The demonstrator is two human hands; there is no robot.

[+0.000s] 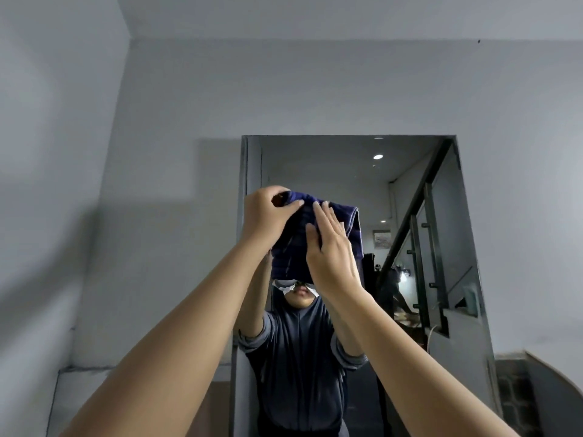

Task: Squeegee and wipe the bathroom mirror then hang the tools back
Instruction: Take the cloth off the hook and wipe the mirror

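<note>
Two bare forearms are raised; left hand (265, 216) is clenched on one folded dark-blue cloth (293, 247), right hand (331, 250) pressed flat, fingers extended, against one tall framed mirror (441, 247) on grey wall (142, 152)

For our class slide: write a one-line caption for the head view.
Both hands, left and right, press a dark blue cloth against the wall mirror.

You've got the mirror (353, 184) mounted flat on the grey wall (157, 152), and the dark blue cloth (293, 247) is pressed right up against its glass, near the upper middle.
</note>
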